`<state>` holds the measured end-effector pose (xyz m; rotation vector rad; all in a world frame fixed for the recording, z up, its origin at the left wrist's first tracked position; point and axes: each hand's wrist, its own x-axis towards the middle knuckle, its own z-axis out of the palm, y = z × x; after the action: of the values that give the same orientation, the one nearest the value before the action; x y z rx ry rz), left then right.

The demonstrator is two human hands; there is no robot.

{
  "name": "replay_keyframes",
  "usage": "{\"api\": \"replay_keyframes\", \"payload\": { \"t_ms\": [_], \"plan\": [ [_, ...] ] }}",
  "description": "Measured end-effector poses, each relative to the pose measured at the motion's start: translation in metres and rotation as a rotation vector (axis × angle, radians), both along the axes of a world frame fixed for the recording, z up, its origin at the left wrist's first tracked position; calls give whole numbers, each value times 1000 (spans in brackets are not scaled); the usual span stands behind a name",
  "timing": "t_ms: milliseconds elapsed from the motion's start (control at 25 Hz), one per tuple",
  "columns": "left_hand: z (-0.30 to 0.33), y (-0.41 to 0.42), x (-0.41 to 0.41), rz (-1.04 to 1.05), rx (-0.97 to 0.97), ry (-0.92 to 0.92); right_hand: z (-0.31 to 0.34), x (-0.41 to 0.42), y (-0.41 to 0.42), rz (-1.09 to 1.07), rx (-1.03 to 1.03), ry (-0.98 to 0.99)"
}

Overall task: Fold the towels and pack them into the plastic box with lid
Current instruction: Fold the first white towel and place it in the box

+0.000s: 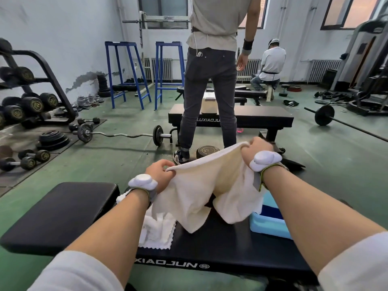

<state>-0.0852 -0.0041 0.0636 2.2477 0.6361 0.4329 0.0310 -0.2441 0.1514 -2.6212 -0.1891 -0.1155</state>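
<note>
A cream towel (206,185) hangs in the air above the black bench (220,250). My left hand (160,174) pinches its near-left corner and my right hand (255,149) grips its far-right corner, so the top edge is stretched between them. The lower part droops in two lobes toward the bench. A second white towel (156,233) with a zigzag edge lies crumpled on the bench under my left forearm. A light blue plastic box (269,222) sits on the bench at the right, partly hidden by the towel and my right arm.
A second black bench pad (60,211) lies to the left. A person in dark jeans (207,91) stands just ahead, by another bench (252,117). A dumbbell (206,152), a curl bar (119,134) and a dumbbell rack (27,97) lie around; another person sits far back.
</note>
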Motion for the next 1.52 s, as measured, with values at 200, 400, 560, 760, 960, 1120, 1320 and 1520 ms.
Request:
{"api": "replay_keyframes", "payload": {
  "t_ms": [200, 400, 560, 760, 960, 1120, 1320, 1520],
  "plan": [
    [24, -33, 16, -266, -166, -170, -35, -35, 30, 567, -90, 35],
    [30, -36, 12, -324, 71, -46, -31, -22, 37, 487, -256, -9],
    [18, -14, 9, -173, -79, -120, -26, -9, 22, 310, -222, 0],
    [10, -9, 7, -112, -581, -252, -33, 0, 13, 256, 109, 180],
    [14, -3, 15, 256, -637, -272, -24, 6, 6, 228, 158, 231],
    [17, -10, 22, 210, -622, -230, -10, 7, 8, 104, -181, 124],
    [19, -39, 34, 3, -710, -219, -15, 1, 13, 239, 410, 293],
    [19, -67, 37, -58, -643, -251, -29, 1, 19, 257, 548, 183]
  ]
}}
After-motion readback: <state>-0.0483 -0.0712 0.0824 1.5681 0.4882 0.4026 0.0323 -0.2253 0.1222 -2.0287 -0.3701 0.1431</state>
